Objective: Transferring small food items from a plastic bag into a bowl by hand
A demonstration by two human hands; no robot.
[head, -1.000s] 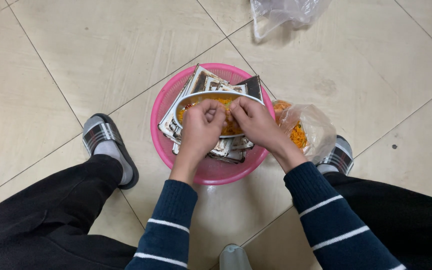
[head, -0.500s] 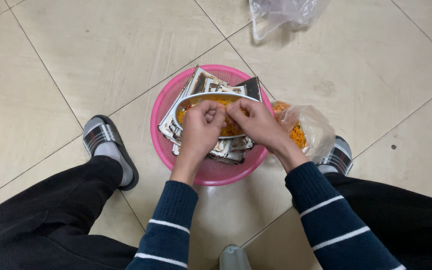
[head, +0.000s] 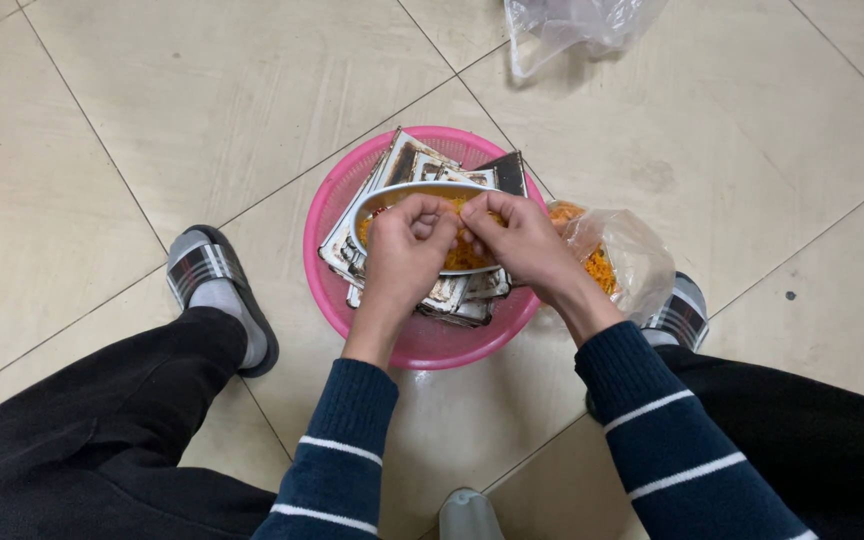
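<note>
Both hands meet over a white oval bowl (head: 422, 195) of orange grains (head: 462, 255), which rests on a stack of flat printed packets (head: 407, 165) inside a pink basket (head: 337, 205) on the tiled floor (head: 202, 100). The left hand (head: 404, 250) and right hand (head: 522, 240) curl their fingertips together, pinching something small between them; what it is cannot be told. A clear bag of orange grains (head: 622, 255) lies just beside the basket's right rim.

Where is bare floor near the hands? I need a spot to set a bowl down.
Bare tiles lie left of the pink basket, beyond the slipper, and between basket and clear bag. Crowded: basket's right, where the bag of orange bits sits.
</note>
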